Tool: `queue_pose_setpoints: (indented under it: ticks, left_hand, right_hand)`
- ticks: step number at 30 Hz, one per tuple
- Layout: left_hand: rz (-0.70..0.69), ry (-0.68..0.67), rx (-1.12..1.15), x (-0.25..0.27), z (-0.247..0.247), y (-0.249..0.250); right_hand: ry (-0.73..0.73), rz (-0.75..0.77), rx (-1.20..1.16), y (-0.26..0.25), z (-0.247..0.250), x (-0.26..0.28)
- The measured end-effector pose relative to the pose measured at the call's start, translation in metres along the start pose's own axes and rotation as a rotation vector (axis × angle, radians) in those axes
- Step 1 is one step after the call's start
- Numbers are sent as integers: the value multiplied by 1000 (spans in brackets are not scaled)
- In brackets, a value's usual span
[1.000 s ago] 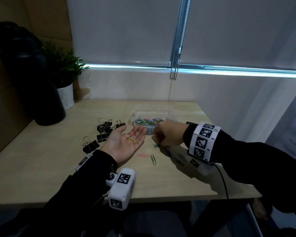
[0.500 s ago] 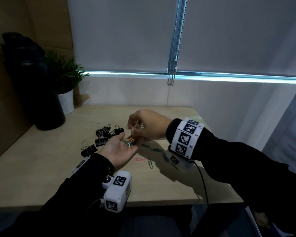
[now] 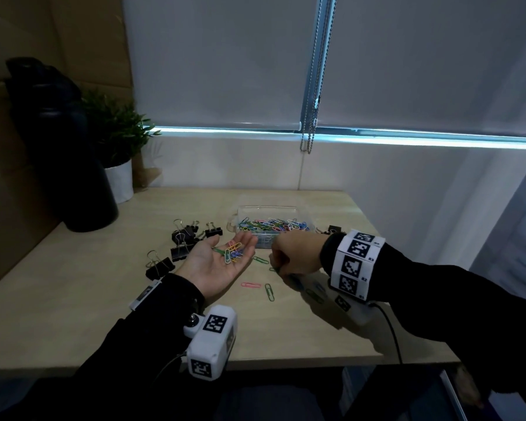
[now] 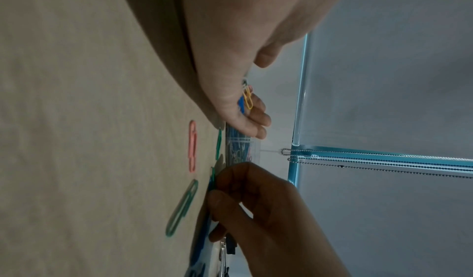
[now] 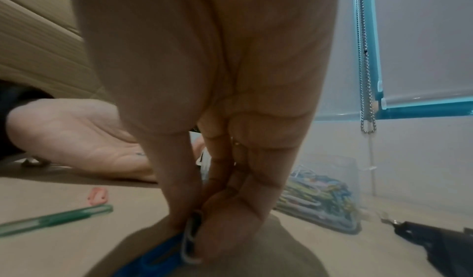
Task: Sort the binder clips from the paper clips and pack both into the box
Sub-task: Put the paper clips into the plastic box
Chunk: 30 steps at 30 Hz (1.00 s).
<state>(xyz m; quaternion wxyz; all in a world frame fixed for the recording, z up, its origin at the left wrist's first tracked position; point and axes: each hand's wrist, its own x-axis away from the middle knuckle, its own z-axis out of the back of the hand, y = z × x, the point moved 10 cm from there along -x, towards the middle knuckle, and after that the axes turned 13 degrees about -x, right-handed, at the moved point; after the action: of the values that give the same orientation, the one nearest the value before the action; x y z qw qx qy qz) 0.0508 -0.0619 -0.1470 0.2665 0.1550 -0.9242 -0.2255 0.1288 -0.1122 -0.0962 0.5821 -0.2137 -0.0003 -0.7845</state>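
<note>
My left hand (image 3: 216, 264) lies palm up above the table, fingers relaxed, with several coloured paper clips (image 3: 233, 253) resting in the palm (image 4: 247, 99). To its right, my right hand (image 3: 286, 259) is down on the table with thumb and fingers curled, pinching a white paper clip (image 5: 189, 247). A clear box (image 3: 268, 210) behind the hands holds a heap of coloured paper clips. Black binder clips (image 3: 184, 238) lie in a loose group left of the box, and one more binder clip (image 3: 333, 230) sits at the box's right. A pink clip (image 3: 251, 285) and a green clip (image 3: 269, 292) lie loose.
A tall black bottle (image 3: 64, 153) and a potted plant (image 3: 117, 165) stand at the back left of the wooden table (image 3: 73, 314). A blind chain (image 3: 312, 86) hangs over the wall behind the box. The table's front edge runs just below my wrists.
Half a second ago my right hand was over the left palm with clips. It has since dropped back to the table on the right and pinched another clip. The left palm holds more clips.
</note>
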Motion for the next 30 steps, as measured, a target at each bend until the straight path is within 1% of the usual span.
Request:
queue_pose_setpoints:
  ticks: [1,3,8,11,13,15,17,19,20,22,24,27,30]
  left_hand:
    - [1,0,-3,0,0,0]
    - [2,1,0,0,1,0]
    - [-15,-1,-16,2,0,3]
    - [-5,6,-26,1,0,2]
    - [2,11,-38,1,0,1]
    - [2,8,-46,1,-1,1]
    - [8,1,-80,4,-4,-1]
    - [7,-15,-83,5,-7,-2]
    - [8,-18,-82,6,-8,-3]
    - [7,-7,-85,6,-7,-4]
    - [-2,17,-83,7,-6,-4]
    - [-49,36,3,5,-2,3]
    - [-105,39,84,2,4,12]
  right_hand:
    - [-27,-5,27,0,-2,0]
    - [-36,-8,68,-1,-4,-1]
    - [97,10,82,-2,4,-1]
    - [91,30,49,-3,12,1]
    - [122,89,-25,-9,25,4]
    - [226,170,-130,-21,46,8]
    - [340,271,-312,-34,66,14]
    - [400,339,-457,-44,78,18]
    - [413,344,-464,-47,80,18]
    - [403,300,-377,-45,77,15]
    - [365,213,-209,-40,68,10]
    - [250,89,-92,-30,47,1]
    - [121,24,6,-26,22,-11]
